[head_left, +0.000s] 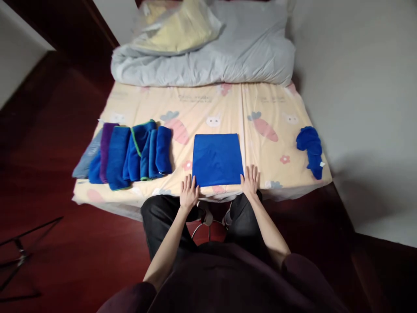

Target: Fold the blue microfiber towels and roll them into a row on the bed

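Note:
A flat blue cloth (217, 159), square in outline, lies on the bed's patterned sheet (208, 102) in front of me. At its near left corner rests my left hand (189, 193), palm down with fingers stretched out and the thumb by the cloth's edge. My right hand (250, 181) lies the same way at the near right corner, its thumb touching or just beside the cloth. Neither hand grips anything. Further right, a crumpled blue cloth (311, 150) with a small white tag lies near the bed's edge.
On the left side of the bed several folded towels (117, 156) in blue, purple and grey lie in a row. A rolled grey quilt (202, 67) with a yellow bundle (182, 30) on top spans the back. A wall (358, 108) stands at right; black metal legs (21, 252) are on the floor at left.

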A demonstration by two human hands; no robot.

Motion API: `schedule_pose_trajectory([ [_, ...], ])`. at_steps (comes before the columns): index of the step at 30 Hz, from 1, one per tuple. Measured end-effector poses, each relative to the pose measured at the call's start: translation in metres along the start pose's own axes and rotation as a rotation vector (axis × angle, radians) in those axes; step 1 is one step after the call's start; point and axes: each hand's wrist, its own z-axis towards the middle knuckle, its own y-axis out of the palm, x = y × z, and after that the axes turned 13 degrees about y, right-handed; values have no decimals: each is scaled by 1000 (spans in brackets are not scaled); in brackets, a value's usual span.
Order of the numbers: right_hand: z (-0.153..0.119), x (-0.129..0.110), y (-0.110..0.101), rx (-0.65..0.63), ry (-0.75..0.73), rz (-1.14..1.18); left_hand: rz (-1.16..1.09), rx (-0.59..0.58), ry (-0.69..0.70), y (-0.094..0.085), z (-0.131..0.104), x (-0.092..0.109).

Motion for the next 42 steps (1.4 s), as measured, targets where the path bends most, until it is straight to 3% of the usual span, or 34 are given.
schedule_pose_trajectory([
  [4,-86,44,-10,-60,18,22,83,-78,-48,-7,-76,0],
  [7,-130,67,-9,-115,24,29,83,-299,20,-2,-123,12],
  [11,-145,73,-8,-80,34,17,-7,-704,21,22,-161,43],
  [13,-144,72,-8,-57,35,11,-23,-764,63,36,-173,57],
  [16,-144,74,-9,-29,26,23,-114,-732,114,49,-181,67],
  [19,-140,78,-11,2,44,53,-308,-562,88,45,-173,62],
  [23,-114,78,-17,3,145,184,-514,-240,5,20,-136,42],
  [30,-58,50,-24,-287,365,760,-786,151,-205,-19,-43,6],
  [32,-50,39,-24,-361,418,859,-838,180,-312,-23,-22,2],
  [36,-41,24,-21,-491,477,917,-915,105,-527,-19,0,2],
  [42,-34,18,-16,-522,507,961,-915,161,-586,-2,11,2],
])
